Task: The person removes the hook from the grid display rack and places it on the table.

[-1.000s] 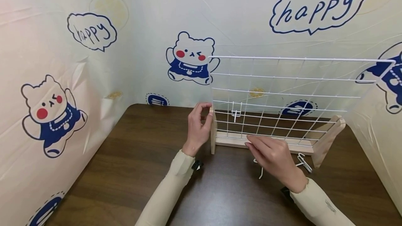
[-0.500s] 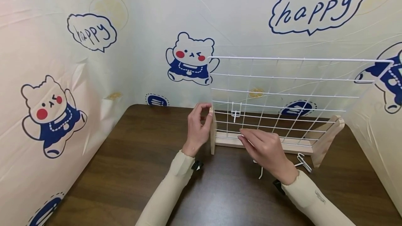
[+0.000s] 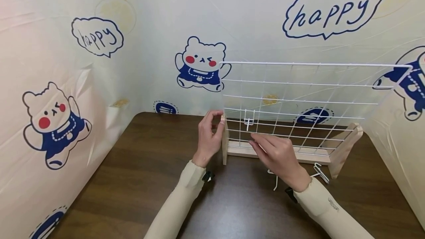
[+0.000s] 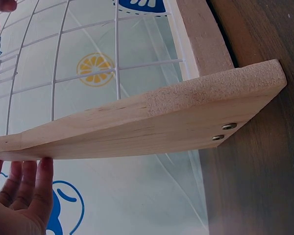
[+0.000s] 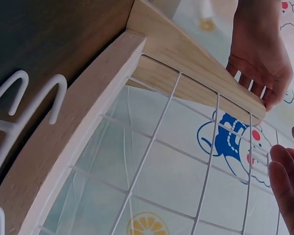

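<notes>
In the head view a white wire grid (image 3: 315,64) stands in a pale wooden base. My left hand (image 3: 210,135) grips the top of the left wooden end panel (image 3: 224,145); its fingertips touch the panel's outer face in the left wrist view. A white double-wire hook (image 3: 248,124) hangs on the grid near that panel. Just below the hook's tip are the fingertips of my right hand (image 3: 277,155), thumb and index slightly apart, with nothing seen between them. The right wrist view shows those fingers (image 5: 284,176) in front of the grid.
Two loose white hooks lie on the brown table (image 3: 139,187): one hook (image 3: 275,182) below my right hand, another hook (image 3: 320,173) by the right wooden end panel (image 3: 346,150). Printed cloth (image 3: 149,47) surrounds the table at the back and sides.
My right hand has moved left and slightly up along the grid, to just under the hanging hook. The left hand has stayed on the end panel.
</notes>
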`<state>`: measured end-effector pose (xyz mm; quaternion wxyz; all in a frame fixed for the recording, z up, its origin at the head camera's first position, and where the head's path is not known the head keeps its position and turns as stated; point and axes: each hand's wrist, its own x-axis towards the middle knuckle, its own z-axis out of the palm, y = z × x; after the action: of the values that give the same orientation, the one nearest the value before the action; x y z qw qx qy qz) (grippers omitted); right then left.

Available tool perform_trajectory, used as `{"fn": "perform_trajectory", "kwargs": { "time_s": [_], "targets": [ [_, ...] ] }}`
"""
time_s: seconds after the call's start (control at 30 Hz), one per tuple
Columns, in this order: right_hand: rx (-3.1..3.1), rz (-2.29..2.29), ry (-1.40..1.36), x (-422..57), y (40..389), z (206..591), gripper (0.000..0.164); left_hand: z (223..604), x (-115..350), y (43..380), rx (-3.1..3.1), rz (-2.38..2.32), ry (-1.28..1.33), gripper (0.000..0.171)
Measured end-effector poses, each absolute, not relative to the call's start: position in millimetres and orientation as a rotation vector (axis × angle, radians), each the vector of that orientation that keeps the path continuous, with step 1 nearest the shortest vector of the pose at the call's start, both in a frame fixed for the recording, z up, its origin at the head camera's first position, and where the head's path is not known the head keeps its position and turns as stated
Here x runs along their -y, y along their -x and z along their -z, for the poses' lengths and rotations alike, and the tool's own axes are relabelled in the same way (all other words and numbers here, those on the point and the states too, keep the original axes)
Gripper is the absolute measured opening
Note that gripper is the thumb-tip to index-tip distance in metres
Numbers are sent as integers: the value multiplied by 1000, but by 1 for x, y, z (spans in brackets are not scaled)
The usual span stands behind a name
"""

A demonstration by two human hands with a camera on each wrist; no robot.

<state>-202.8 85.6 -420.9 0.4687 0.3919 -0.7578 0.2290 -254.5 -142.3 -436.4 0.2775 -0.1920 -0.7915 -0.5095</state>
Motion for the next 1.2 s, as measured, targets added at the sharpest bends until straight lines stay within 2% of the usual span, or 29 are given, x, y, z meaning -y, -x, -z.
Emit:
{"fn": "perform_trajectory", "kwargs": {
  "time_s": [1.2],
  "targets": [
    [1928, -578, -940, -71, 222, 412, 16, 439, 143, 255, 2099, 1377, 520, 24]
  ]
}}
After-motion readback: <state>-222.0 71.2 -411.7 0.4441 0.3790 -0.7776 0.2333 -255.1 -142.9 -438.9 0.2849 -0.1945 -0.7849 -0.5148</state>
